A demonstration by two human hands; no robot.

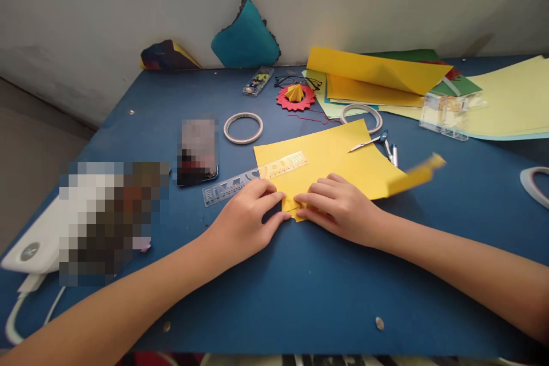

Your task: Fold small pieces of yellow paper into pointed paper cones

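Observation:
Between my left hand (257, 214) and my right hand (338, 206), a small folded piece of yellow paper (292, 206) is pinched by the thumbs and fingertips of both. Beneath and behind it lies a flat yellow paper sheet (317, 154). A clear plastic ruler (231, 187) with cut-out shapes rests partly on that sheet, just beyond my left hand. Blue-handled scissors (380, 138) lie on the sheet's right side. Past my right wrist a blurred yellow paper strip (414, 177) sticks out; whether it joins the piece in my fingers I cannot tell.
The blue table (274, 297) holds two tape rolls (243, 128) and a phone (197, 151). A white power bank (38, 240) with a cable is at left. A red-and-yellow paper ornament (295, 97), glasses (298, 81) and stacked coloured paper (377, 68) sit toward the wall.

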